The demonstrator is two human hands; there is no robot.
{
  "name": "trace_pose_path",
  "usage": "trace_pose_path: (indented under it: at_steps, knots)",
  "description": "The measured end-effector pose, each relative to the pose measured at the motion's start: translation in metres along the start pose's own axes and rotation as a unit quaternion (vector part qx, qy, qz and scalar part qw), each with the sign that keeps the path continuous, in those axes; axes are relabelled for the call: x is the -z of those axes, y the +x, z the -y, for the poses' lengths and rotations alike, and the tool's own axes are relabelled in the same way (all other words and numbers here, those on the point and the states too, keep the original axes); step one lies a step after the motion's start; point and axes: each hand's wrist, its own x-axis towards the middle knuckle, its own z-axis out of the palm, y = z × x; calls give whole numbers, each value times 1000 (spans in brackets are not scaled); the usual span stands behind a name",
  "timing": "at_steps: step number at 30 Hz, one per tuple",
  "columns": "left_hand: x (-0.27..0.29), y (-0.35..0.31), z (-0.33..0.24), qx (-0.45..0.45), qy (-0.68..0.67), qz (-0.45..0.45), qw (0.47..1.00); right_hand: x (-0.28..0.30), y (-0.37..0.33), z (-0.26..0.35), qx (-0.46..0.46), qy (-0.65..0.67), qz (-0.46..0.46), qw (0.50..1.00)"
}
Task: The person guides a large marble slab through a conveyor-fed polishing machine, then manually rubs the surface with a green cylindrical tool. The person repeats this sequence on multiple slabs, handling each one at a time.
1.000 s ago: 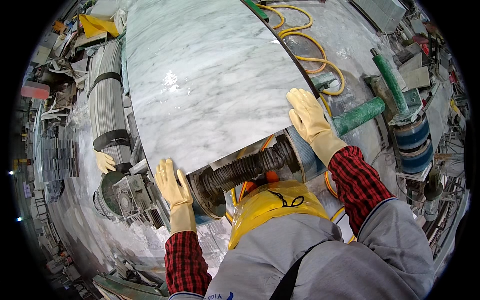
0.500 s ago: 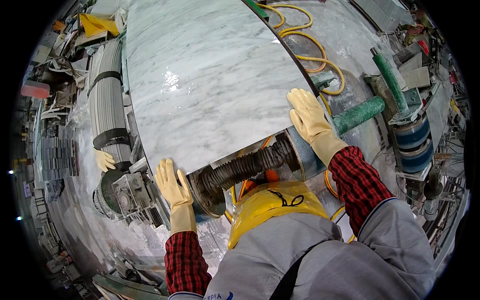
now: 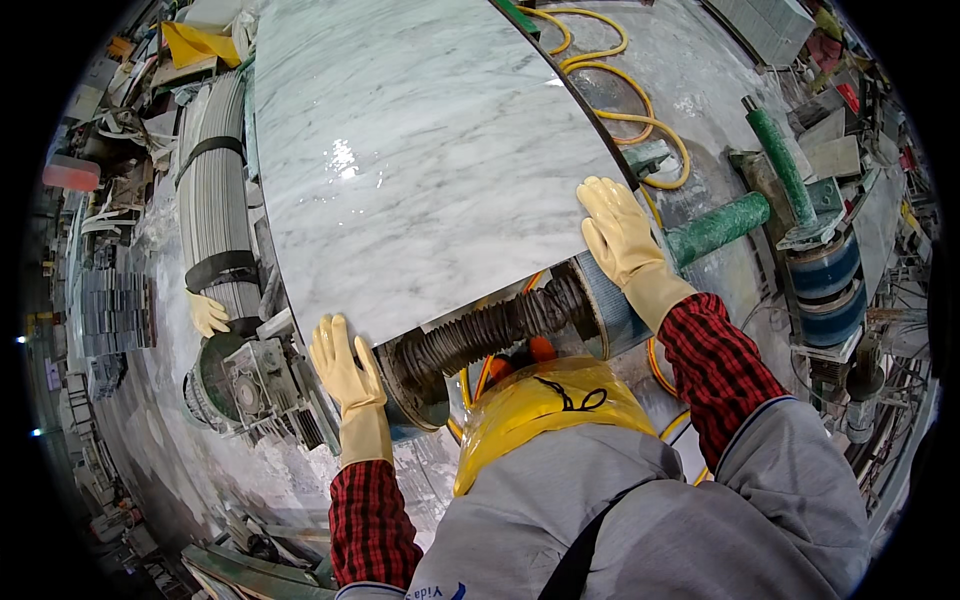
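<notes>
wet grey workshop floor [image 3: 690, 60], yellow hose [image 3: 640, 120] — cluttered edges, stone dust

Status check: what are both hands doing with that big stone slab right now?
Left hand flat on marble slab near corner. Right hand flat on its right edge. Slab resting on ribbed roller. Yellow hose alongside, off the slab.

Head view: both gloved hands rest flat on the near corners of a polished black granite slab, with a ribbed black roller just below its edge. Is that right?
Not quite. The head view shows the slab is white marble with grey veins, not black granite. The rest holds: the left hand and right hand, both in pale yellow gloves, rest flat on its near corners, and the ribbed black roller sits just below its edge.
</notes>
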Motion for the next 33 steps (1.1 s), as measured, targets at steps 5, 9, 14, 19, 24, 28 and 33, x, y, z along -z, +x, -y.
trace_pose_path:
  at_steps: [5, 9, 14, 19, 24, 28, 33]
  knots:
    - [1, -2, -1, 1, -1, -5, 1000, -1, -3, 0, -8, -1, 3, 1000]
    - [-1, -5, 1, 11, 2, 7, 1000, 4, -1, 4, -11, 5, 5, 1000]
    - [1, -5, -1, 5, -1, 0, 1000, 8, 0, 6, -12, 8, 12, 1000]
    - [1, -7, -1, 4, 5, 1, 1000, 12, 2, 10, -14, 6, 14, 1000]
    - [1, -11, -1, 18, 5, 16, 1000, 10, -2, 8, -3, 3, 1, 1000]
    - [2, -11, -2, -1, 2, -5, 1000, 15, 0, 12, -16, 12, 22, 1000]
    - [4, -12, -4, -6, 4, -10, 1000, 10, -7, 8, 2, -3, -3, 1000]
